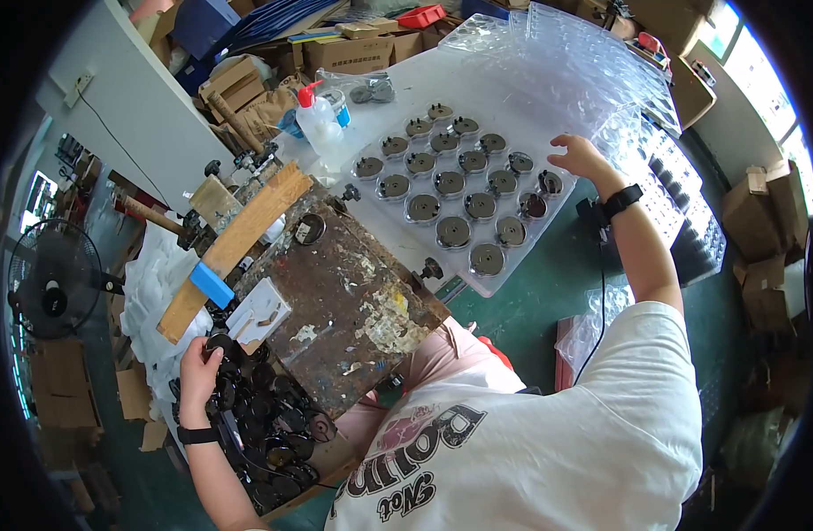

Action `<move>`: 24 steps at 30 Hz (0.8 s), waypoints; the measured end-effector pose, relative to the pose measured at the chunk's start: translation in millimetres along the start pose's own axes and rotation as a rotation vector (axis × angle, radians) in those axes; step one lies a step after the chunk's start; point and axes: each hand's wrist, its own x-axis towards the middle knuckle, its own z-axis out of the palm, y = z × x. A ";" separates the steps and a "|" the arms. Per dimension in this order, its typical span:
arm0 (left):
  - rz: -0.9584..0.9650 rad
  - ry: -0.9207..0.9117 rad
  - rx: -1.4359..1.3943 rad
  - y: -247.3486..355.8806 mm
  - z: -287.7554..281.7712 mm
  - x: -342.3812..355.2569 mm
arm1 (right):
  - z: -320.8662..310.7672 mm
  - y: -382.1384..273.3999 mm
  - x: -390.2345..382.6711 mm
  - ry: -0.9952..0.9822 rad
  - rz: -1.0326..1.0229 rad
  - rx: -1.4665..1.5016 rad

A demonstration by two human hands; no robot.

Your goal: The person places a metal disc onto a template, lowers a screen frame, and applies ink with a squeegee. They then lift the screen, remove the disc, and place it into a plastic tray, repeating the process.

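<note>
My left hand [199, 376] is closed on a dark round disc [221, 343] above a box heaped with similar dark parts [269, 403]. Over the right edge of a clear plastic tray [393, 212], my right hand [581, 157] has its fingers apart with nothing visible between them. The nearest seated piece is a shiny dark disc [550, 183] just below that hand. Several more such discs sit in the tray's round pockets, some with small pegs standing up. One dark round piece [310, 229] lies on the stained wooden board [344, 301] between my arms.
A curved wooden strip [238, 248] with a blue block [211, 284] crosses the board's left side. Behind it stands a white bottle with a red pump [319, 124]. Stacked clear trays [574, 66] cover the table's far right. A fan [57, 274] stands at left.
</note>
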 end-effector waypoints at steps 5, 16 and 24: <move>0.023 0.033 -0.008 0.8 1.5 2.7 | -16.7 8.5 8.4 0.086 -0.016 -0.034; -0.045 0.025 0.011 14.1 -7.2 -8.1 | -91.4 55.2 101.0 0.488 0.123 -0.237; -0.062 0.114 0.067 22.9 -13.9 -35.2 | -108.2 79.5 185.0 0.631 0.223 -0.276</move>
